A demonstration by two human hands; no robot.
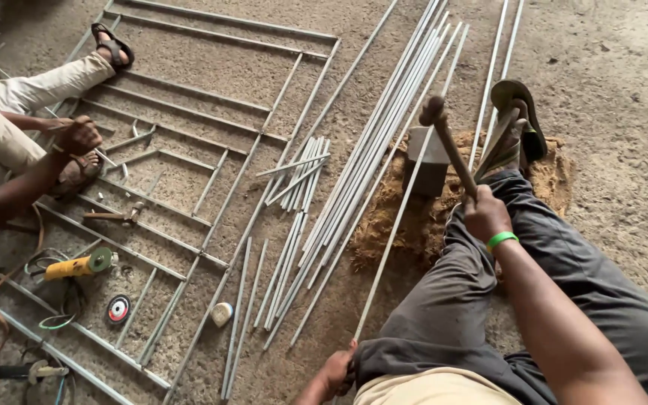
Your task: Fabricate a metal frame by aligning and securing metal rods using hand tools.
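While the right hand is clenched round the handle of a hammer right of centre, the hammer's head points up toward the top of the frame, just above a grey metal block set in a patch of sawdust. The left hand sits at the bottom edge, closed round the near end of a thin metal rod — that rod runs up and to the right from the hand, passing just left of the block, so its far part lies below the raised hammer. Between the two hands stretches the person's grey-trousered leg, with a sandalled foot beside the block. Left of the rod lies a bundle of long rods on the floor. Further left is a metal frame, with an angle grinder on it — and another person's hand in the upper left.
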